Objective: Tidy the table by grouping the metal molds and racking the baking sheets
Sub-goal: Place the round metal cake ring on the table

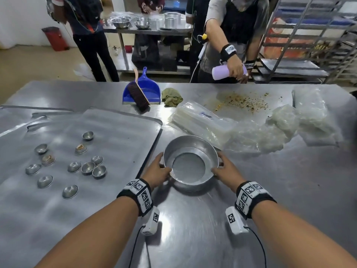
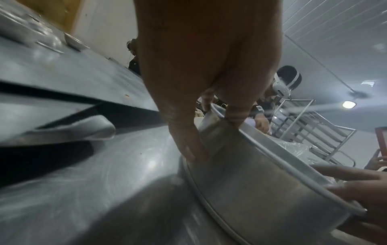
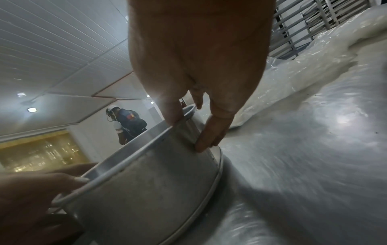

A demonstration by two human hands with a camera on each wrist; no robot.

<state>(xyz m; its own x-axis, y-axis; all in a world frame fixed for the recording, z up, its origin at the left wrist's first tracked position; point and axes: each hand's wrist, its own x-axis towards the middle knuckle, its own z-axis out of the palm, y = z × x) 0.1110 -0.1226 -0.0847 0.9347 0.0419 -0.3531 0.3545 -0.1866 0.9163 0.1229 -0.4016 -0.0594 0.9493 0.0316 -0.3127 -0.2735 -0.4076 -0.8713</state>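
Round pan (image 1: 190, 161) | between hands | left grip (image 1: 157, 172), right grip (image 1: 226, 171) clasp rim

I'm working in a commercial bakery kitchen: a stainless-steel worktop (image 1: 193, 219), baking sheets (image 1: 87, 136) scattered with small metal molds (image 1: 87, 168), a tall tray rack (image 1: 313, 41), mixing bowls (image 1: 120, 22) on a steel table behind.

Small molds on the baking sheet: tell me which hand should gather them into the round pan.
Left, probably. The small molds lie beside the left hand; the right hand grips the round pan's far side.
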